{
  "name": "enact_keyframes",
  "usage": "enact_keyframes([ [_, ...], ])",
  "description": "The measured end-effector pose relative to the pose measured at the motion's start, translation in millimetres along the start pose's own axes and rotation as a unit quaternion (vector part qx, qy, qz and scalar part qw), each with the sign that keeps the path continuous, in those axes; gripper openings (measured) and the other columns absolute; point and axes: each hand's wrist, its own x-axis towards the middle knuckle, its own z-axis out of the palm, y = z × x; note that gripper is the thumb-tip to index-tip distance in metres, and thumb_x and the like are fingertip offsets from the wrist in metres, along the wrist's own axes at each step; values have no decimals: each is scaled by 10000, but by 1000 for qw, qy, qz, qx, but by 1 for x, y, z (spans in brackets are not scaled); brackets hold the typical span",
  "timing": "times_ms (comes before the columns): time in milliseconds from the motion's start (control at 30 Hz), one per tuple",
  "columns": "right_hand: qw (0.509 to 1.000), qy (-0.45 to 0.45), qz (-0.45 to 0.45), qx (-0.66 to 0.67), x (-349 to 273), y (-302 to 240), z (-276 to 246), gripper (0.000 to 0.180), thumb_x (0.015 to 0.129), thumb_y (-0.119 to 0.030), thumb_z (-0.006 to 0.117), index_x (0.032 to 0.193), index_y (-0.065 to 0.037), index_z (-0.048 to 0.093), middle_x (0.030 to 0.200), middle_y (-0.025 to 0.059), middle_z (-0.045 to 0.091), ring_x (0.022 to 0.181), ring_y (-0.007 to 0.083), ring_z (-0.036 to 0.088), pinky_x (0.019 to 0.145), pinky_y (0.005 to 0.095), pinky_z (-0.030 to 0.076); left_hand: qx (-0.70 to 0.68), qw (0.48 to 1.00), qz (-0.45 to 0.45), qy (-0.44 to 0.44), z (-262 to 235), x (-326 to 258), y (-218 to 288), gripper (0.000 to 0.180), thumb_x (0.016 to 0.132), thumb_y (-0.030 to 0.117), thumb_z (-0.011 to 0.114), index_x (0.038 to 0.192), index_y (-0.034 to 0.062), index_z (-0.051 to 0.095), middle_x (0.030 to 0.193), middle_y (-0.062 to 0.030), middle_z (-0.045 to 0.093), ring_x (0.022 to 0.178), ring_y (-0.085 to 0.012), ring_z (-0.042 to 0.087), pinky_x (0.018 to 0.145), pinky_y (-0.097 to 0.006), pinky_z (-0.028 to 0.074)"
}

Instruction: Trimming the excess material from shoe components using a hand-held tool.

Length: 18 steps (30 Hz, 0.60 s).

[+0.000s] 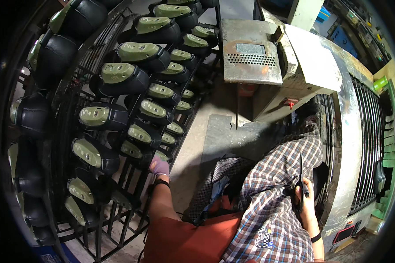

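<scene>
My left hand [160,167], in a pinkish-purple glove, reaches to the lower right side of a black metal rack. It is at a black shoe upper on an olive-green last [163,155], seemingly touching it; its fingers are too hidden to show a grip. At the right, close to my checked apron [276,188], my bare right hand [307,197] is closed on scissors [301,171] with dark blades and black handles. The blades point up and away from me. Several more black shoe uppers [151,57] on green lasts fill the rack in rows.
Ahead stands a worn metal machine with a perforated panel [252,59] and a red switch [290,103]. Along the right runs a pale frame with dark bars [366,144]. A red-edged phone-like object [343,234] lies at the lower right. Another shoe column [33,116] lines the left.
</scene>
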Motion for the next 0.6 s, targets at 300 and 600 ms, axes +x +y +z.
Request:
enact_keyframes([
  [300,999,19,28,-9,0,0,-1,405,864,-172,696,1208,-149,484,686,-59,482,530,44,422,463,197,340,78,948,305,43,-54,36,127,554,841,179,523,1378,114,409,1441,-104,387,1334,-317,344,1054,-486,324],
  [600,998,40,55,-6,1,-10,10,387,866,-158,688,1193,-124,484,676,-57,461,526,50,406,463,208,326,281,918,258,-110,-12,94,193,418,970,261,360,1358,158,478,1436,-28,424,1355,-274,328,1077,-501,266],
])
